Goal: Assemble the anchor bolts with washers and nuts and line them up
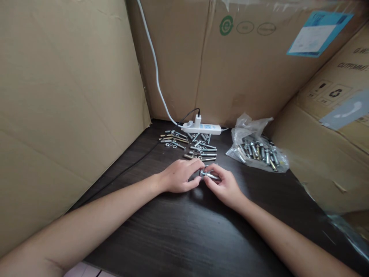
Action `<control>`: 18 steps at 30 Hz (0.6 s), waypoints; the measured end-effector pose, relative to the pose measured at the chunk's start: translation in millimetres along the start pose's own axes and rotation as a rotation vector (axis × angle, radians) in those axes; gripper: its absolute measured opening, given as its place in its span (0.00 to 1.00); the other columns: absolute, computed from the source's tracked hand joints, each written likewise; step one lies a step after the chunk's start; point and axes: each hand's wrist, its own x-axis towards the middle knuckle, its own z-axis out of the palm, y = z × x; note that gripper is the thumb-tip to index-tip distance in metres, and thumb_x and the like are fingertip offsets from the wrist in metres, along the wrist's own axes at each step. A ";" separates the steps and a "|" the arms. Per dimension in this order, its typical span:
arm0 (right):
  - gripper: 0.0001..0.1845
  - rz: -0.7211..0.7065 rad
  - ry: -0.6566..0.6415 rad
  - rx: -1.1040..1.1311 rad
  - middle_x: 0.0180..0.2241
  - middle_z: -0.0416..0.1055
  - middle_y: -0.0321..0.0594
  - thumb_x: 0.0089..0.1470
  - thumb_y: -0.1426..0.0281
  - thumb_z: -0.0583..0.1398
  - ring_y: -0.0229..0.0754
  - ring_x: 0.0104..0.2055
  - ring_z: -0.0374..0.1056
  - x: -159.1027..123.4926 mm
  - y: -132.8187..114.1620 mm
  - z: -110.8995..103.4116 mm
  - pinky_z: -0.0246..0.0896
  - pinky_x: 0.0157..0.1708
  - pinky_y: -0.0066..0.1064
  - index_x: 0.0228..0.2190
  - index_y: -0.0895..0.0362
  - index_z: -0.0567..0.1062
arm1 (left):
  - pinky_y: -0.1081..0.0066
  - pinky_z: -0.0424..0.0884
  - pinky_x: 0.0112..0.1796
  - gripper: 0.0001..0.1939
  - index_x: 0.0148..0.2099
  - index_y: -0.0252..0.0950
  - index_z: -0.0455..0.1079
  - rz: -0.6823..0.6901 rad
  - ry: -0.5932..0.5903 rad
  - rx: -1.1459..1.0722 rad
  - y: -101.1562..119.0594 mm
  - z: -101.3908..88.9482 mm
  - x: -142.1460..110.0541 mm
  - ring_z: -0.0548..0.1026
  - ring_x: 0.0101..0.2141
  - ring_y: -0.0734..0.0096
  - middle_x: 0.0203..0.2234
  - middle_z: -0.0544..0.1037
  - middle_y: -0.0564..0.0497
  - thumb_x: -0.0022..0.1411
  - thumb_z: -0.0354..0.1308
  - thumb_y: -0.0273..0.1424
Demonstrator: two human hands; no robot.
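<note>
One silver anchor bolt point(213, 176) sits between the fingertips of both hands, held just above the table. The left hand's point(180, 176) thumb and forefinger narrow around its hexagonal end; the right hand point(226, 182) pinches the shank, its fingers nearly closed. Whether that hexagonal piece is a head or a nut is too small to tell.

The work looks partway along. Just beyond the fingers lie loose bolts point(209, 154) in rough rows, with separate washers point(174, 146) among them, apparently left to handle. To the right of the fingers and farther off, a clear plastic bag point(245, 125) contains a heap of bagged bolts point(262, 151), which seem more fully put together and probably done.

The dark wood-grain table point(173, 234) is bare on the near side of the fingers. Past the loose hardware stands a white power strip point(216, 129) with a charger point(197, 121) plugged in. Big cardboard boxes point(173, 57) wall in the left, far and right sides.
</note>
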 end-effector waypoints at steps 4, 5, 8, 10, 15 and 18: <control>0.06 0.005 0.012 -0.005 0.24 0.65 0.34 0.52 0.67 0.57 0.34 0.24 0.58 0.0 -1.3 -0.1 0.55 0.23 0.23 0.30 0.57 0.67 | 0.72 0.66 0.34 0.08 0.43 0.35 0.60 -0.001 -0.012 0.010 0.6 -0.8 1.4 0.69 0.31 0.71 0.34 0.70 0.51 0.60 0.49 0.29; 0.06 0.007 0.012 -0.009 0.24 0.64 0.33 0.52 0.67 0.57 0.34 0.24 0.58 -0.1 -1.4 -0.1 0.55 0.23 0.23 0.30 0.57 0.67 | 0.72 0.65 0.34 0.08 0.43 0.35 0.60 -0.002 -0.013 0.013 0.8 -1.0 1.7 0.69 0.31 0.71 0.34 0.70 0.51 0.60 0.49 0.29; 0.06 0.006 0.012 -0.021 0.23 0.63 0.32 0.51 0.67 0.58 0.34 0.24 0.57 -0.1 -1.3 0.1 0.54 0.23 0.23 0.30 0.57 0.67 | 0.73 0.65 0.34 0.06 0.41 0.35 0.61 -0.002 -0.015 0.023 0.8 -1.0 2.3 0.69 0.31 0.71 0.32 0.70 0.51 0.61 0.48 0.30; 0.06 0.005 0.012 -0.020 0.22 0.62 0.32 0.51 0.67 0.58 0.33 0.23 0.57 -0.2 -0.8 0.2 0.54 0.22 0.22 0.31 0.57 0.67 | 0.73 0.65 0.34 0.05 0.40 0.36 0.62 -0.003 -0.022 0.032 0.3 -0.5 2.4 0.69 0.31 0.71 0.32 0.70 0.51 0.61 0.47 0.30; 0.05 0.006 0.009 -0.029 0.22 0.62 0.32 0.52 0.68 0.57 0.33 0.23 0.56 -0.2 0.9 0.3 0.53 0.21 0.22 0.30 0.57 0.67 | 0.73 0.65 0.34 0.05 0.38 0.36 0.63 -0.006 -0.033 0.053 -1.2 0.4 2.7 0.69 0.31 0.71 0.31 0.70 0.52 0.62 0.47 0.30; 0.05 0.005 0.012 -0.047 0.23 0.63 0.32 0.52 0.68 0.57 0.33 0.23 0.57 -0.1 1.5 0.2 0.54 0.22 0.22 0.30 0.57 0.68 | 0.73 0.64 0.34 0.06 0.38 0.36 0.63 -0.010 -0.035 0.055 -2.0 0.9 2.7 0.69 0.31 0.72 0.30 0.71 0.52 0.63 0.47 0.31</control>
